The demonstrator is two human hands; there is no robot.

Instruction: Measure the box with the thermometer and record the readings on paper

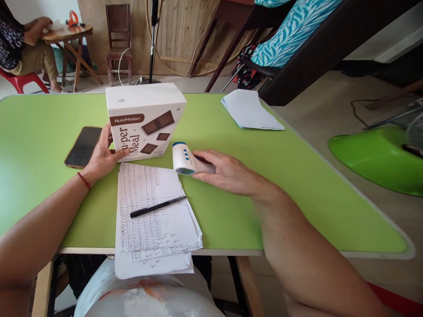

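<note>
My left hand (105, 154) grips the lower left edge of a white NutriMotion box (139, 119), thumb across its printed front. The box stands upright on the green table. In my right hand (228, 169) is a white infrared thermometer (184, 159) with blue buttons and a small screen; its handle is mostly hidden by my fingers. The thermometer is just right of the box's lower corner. Below both lies a stack of handwritten papers (142, 185), partly over the table's near edge, with a black pen (157, 207) resting across it.
A smartphone (83, 147) lies left of the box on the green table (231, 215). Folded white papers (249, 109) sit at the far right edge. Beyond are a wooden chair (118, 39), a seated person (24, 48) at a round table, and a green plastic object (376, 158) on the right.
</note>
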